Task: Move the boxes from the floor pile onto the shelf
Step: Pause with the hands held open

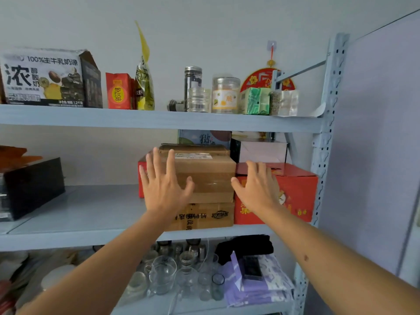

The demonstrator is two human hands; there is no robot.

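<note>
While both my arms reach toward the pale blue metal shelf (159, 120), my left hand (162, 186) is spread wide, fingers straight, over the left front of a brown taped cardboard box (209, 176) on the middle tier; whether the palm actually touches it, I cannot tell. My right hand (256, 186) is likewise released, fingers extended, in front of the red printed carton (293, 192) that stands just right of the brown box, its thumb near the seam between the two. Neither hand grasps anything.

The brown taped box sits on top of a second brown cardboard box with dark lettering (204, 215), whose front lies near the tier's front edge. A red box (142, 178) shows behind my left hand. Behind the stack stand a black-and-white box (261, 150) and a printed package (204, 137), close under the tier above.

Left of the stack the middle tier lies bare as far as a black box (34, 187) at the far left. To the right, the red carton nearly meets the perforated upright post (322, 155).
</note>
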